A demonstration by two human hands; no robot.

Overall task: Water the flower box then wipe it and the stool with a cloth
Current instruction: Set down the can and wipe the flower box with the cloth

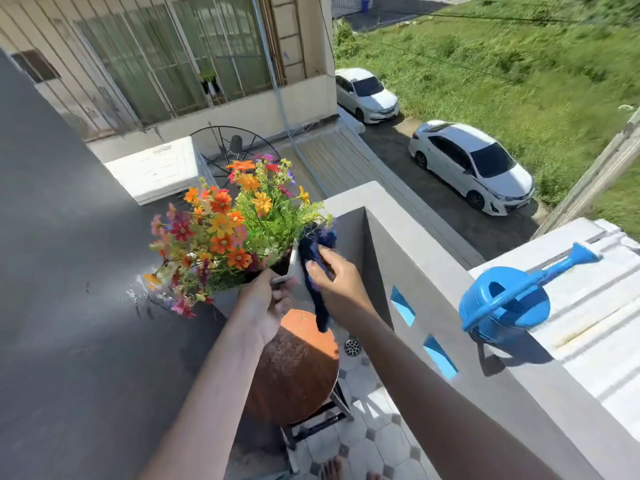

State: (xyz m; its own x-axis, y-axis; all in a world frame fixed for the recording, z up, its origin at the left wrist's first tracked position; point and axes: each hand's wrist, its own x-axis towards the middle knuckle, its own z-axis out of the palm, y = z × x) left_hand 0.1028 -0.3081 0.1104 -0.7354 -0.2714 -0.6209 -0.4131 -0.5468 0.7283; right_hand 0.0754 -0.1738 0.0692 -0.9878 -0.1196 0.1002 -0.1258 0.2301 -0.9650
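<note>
A white flower box (227, 297) full of orange, red and yellow flowers (225, 223) is lifted and tilted above the round brown stool (298, 368). My left hand (266, 303) grips the box's near rim. My right hand (332, 275) presses a dark blue cloth (317, 258) against the box's right end, and the cloth's tail hangs down over the stool seat. The blue watering can (509, 301) stands on the balcony wall to the right, away from both hands.
The grey balcony wall (408, 244) with blue openings runs along the right. A dark wall (62, 271) with a wet patch fills the left. The tiled floor (374, 441) has a drain (352, 347). Bare toes (334, 469) show at the bottom. Two white cars are parked far below.
</note>
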